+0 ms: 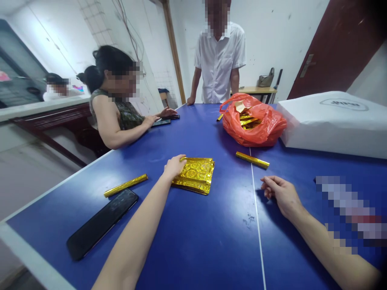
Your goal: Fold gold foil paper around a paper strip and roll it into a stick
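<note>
My left hand [175, 167] is closed on the left edge of a stack of gold foil sheets [198, 175], embossed with round patterns and lying on the blue table [211, 237]. My right hand [279, 195] is just above the table, to the right of the stack. Its fingers are loosely bent and I see nothing in them. A narrow gold foil roll [252, 160] lies between that hand and an orange-red plastic bag [236, 131], which holds more gold foil pieces [249, 121]. Another gold foil roll [125, 185] rests left of my left hand.
A black phone [101, 225] lies at the front left. A large white box-like package [332, 125] stands at the back right. A person [117, 104] sits at the left edge, hands at a phone; another person [219, 60] stands at the far end.
</note>
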A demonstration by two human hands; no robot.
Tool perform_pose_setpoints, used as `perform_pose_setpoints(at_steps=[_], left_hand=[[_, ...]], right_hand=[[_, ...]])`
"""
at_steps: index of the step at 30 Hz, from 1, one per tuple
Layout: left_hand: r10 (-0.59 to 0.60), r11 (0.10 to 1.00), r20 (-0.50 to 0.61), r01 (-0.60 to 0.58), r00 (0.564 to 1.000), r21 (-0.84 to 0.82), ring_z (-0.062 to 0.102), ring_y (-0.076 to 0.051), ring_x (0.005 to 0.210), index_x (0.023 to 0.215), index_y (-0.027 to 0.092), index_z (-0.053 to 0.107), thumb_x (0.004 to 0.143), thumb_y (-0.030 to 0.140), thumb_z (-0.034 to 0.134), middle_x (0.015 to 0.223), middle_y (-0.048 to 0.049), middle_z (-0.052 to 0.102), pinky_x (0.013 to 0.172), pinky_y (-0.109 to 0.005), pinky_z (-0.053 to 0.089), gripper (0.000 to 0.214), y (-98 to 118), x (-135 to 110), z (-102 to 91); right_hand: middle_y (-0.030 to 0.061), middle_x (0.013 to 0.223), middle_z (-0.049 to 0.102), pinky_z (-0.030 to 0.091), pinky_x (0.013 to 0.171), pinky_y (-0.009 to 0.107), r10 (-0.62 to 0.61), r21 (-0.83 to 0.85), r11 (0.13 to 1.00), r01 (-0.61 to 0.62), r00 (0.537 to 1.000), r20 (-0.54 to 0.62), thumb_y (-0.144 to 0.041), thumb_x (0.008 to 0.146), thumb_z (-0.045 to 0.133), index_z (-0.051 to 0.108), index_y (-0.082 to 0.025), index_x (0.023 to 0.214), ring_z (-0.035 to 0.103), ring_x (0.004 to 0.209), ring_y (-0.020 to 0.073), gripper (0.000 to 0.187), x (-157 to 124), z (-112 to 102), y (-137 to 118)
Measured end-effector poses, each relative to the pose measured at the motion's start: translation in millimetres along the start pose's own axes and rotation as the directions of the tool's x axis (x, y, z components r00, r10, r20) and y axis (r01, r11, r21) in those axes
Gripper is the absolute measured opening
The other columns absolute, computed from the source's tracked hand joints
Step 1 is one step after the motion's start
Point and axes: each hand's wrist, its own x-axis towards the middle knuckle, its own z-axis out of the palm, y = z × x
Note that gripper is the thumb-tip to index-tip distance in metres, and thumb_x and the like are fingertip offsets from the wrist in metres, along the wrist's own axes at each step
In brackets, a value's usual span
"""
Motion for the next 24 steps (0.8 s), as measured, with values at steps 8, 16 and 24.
perform_pose_setpoints(at_steps=[8, 16, 24], left_hand=[[0.073, 0.996, -0.092, -0.068, 0.993, 0.062, 0.052, -0.023, 0.100, 0.101, 0.020, 0.063, 0.081, 0.025, 0.051, 0.102, -0.0091, 0.061, 0.087, -0.035, 0.040, 0.024, 13, -14, -5.1], [0.456, 0.874, 0.185, -0.477, 0.870, 0.088, 0.053, -0.022, 0.099, 0.107, 0.026, 0.060, 0.072, 0.046, 0.062, 0.106, -0.0040, 0.059, 0.086, -0.029, 0.040, 0.040, 68, -56, -37.2], [0.397, 0.822, 0.342, -0.496, 0.852, 0.281, 0.058, -0.031, 0.091, 0.107, 0.012, 0.056, 0.076, 0.040, 0.056, 0.100, -0.0174, 0.060, 0.076, -0.038, 0.044, 0.041, 77, -74, -19.6]], right_hand=[[-0.0003, 0.054, 0.058, 0.035, 0.036, 0.021, -0.020, -0.004, 1.000, 0.021, 1.000, 0.004, -0.044, 0.058, 0.071, 0.062, -0.017, 0.067, 0.047, 0.040, 0.0091, 0.030, -3, 0, -2], [-0.0004, 0.055, 0.058, 0.037, 0.038, 0.021, -0.020, 0.002, 1.000, 0.020, 1.000, 0.023, -0.043, 0.061, 0.070, 0.062, -0.017, 0.069, 0.048, 0.041, 0.0088, 0.028, -1, -3, 2], [0.0002, 0.054, 0.059, 0.037, 0.038, 0.022, -0.025, -0.003, 1.000, 0.025, 0.999, 0.033, -0.044, 0.060, 0.070, 0.062, -0.016, 0.068, 0.048, 0.041, 0.0095, 0.029, -2, -6, 3]])
